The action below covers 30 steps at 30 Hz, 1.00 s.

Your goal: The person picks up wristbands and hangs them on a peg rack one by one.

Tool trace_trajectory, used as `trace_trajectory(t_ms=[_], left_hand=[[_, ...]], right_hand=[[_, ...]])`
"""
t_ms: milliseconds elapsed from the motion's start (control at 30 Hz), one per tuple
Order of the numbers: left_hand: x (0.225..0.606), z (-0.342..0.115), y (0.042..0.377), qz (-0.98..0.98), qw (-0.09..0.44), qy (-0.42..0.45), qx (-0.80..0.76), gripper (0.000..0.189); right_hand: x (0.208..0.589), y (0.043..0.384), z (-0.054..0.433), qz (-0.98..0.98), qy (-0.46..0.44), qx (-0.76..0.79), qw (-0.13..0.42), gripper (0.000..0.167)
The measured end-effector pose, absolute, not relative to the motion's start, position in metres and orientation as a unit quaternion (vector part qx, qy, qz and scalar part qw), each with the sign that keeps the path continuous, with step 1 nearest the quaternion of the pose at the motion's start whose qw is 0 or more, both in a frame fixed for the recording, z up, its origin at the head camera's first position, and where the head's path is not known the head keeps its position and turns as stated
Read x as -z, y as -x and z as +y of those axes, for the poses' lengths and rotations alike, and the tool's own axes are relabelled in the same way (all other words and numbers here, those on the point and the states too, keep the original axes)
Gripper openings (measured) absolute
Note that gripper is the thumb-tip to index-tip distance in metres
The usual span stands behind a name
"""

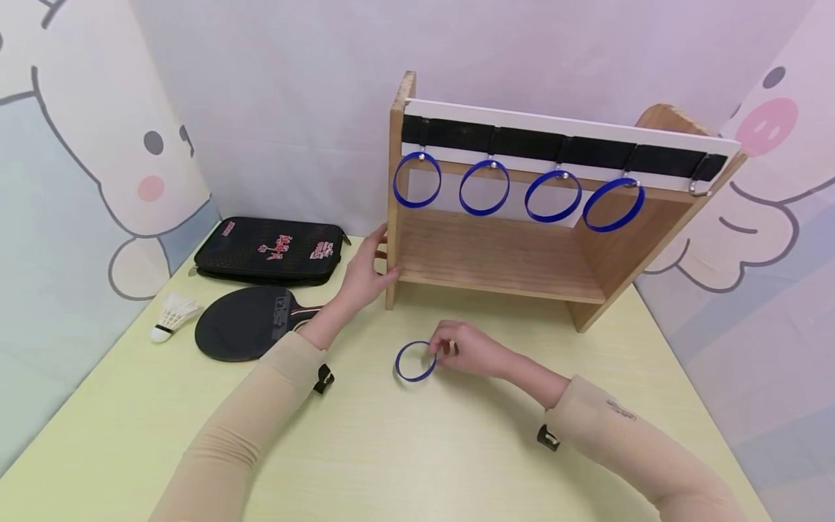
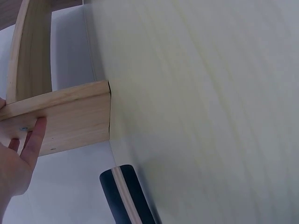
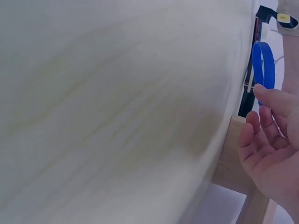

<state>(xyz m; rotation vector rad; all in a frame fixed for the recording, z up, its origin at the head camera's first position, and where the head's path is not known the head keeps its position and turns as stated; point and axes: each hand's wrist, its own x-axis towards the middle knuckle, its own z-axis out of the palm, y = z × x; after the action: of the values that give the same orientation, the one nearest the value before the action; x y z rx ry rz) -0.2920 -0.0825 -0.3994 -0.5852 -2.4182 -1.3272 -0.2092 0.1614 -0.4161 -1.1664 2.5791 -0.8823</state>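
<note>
My right hand [image 1: 471,349] pinches a thin blue ring [image 1: 397,365] between thumb and fingertips, just above the table in front of the wooden rack [image 1: 496,250]. In the right wrist view the ring [image 3: 264,60] stands up from the thumb, while the other fingers curl loosely. My left hand [image 1: 367,272] grips the rack's left side panel, its fingers [image 2: 35,140] against the outer face and the thumb at the front edge. Several blue rings [image 1: 483,212] hang in a row from metal hooks along the rack's top bar. The rightmost hook [image 1: 700,190] carries no ring.
Left of the rack lie a black zipped case [image 1: 270,250], a black table tennis bat [image 1: 241,324] and a white shuttlecock [image 1: 175,316]. The bat's handle passes behind my left forearm. Cartoon-printed cloth [image 1: 274,94] surrounds the pale table [image 1: 417,457].
</note>
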Motion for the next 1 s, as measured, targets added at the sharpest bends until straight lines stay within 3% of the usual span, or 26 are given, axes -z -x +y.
trace_trajectory(t_ms=[300, 633, 1000], left_hand=[[0.399, -0.082, 0.292, -0.849, 0.157, 0.2, 0.464, 0.084], [0.399, -0.082, 0.293, -0.849, 0.156, 0.2, 0.464, 0.085], [0.399, -0.081, 0.293, -0.851, 0.152, 0.194, 0.463, 0.085]], right_hand=[[0.397, 0.206, 0.173, 0.868, 0.388, 0.303, 0.068, 0.015], [0.37, 0.202, 0.187, 0.858, 0.408, 0.312, 0.002, 0.02], [0.328, 0.191, 0.202, 0.872, 0.394, 0.287, -0.034, 0.02]])
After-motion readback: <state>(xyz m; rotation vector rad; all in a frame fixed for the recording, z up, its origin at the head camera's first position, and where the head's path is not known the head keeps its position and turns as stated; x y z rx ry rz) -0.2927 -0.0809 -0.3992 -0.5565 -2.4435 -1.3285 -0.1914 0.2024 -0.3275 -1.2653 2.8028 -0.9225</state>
